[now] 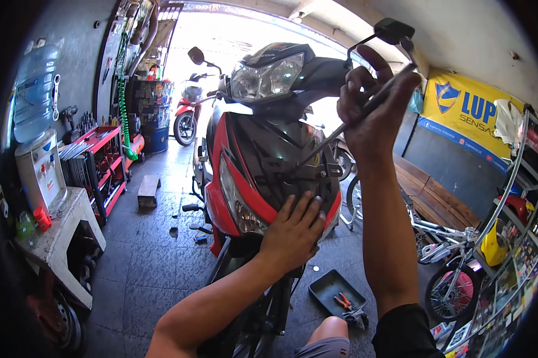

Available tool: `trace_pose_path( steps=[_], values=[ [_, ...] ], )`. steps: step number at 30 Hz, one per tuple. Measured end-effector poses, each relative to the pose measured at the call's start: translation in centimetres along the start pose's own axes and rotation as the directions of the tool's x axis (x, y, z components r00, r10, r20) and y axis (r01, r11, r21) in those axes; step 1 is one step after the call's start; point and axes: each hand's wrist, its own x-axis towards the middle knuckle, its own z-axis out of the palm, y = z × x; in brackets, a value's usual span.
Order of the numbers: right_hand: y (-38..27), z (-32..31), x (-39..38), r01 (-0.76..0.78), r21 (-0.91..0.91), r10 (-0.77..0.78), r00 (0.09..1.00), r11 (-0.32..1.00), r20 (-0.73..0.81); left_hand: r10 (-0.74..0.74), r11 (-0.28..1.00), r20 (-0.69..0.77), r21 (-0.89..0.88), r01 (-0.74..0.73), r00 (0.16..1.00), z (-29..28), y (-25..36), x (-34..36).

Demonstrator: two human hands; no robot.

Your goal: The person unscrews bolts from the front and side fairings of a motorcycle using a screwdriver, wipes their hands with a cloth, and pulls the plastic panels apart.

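The long-shafted tool, slanted down to the dark front panel of the scooter, is judged stiff, fairly light and best gripped by its upper end. There it is pinched by the right hand; the left hand is laid on the panel, fingers slightly spread.

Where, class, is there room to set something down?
Bare tiles lie between the white bench and the scooter; the far end of the tray, beyond the orange pliers, is free. Crowded: red tool rack, bench top around the water dispenser.
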Motion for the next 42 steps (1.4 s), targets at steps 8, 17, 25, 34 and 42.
trace_pose_path(
  steps=[8,17,25,34,42],
  values=[
    [-3.1,-2.8,4.5,-0.164,0.353,0.002,0.909,0.921,0.417,0.006,1.0,-0.009,0.003,-0.006,1.0,-0.1,-0.1,0.4],
    [-3.3,-4.2,6.9,0.635,-0.736,-0.592,0.507,-0.235,0.626,0.017,1.0,-0.015,-0.009,-0.017,1.0,0.1,-0.6,-0.1],
    [-12.5,-3.3,9.3,0.416,-0.901,0.446,0.834,-0.125,0.324,0.041,0.999,-0.025,-0.021,-0.042,0.999,0.4,0.0,0.5],
    [-11.1,-2.3,8.7,-0.581,-0.462,0.724,0.65,0.67,0.232,0.039,0.999,-0.031,-0.031,-0.04,0.999,0.1,-0.2,0.6],
    [-3.3,-3.0,3.8,-0.134,0.398,0.053,0.977,0.908,0.206,0.03,0.999,-0.029,-0.021,-0.031,0.999,0.5,-0.5,-0.1]
  ],
)
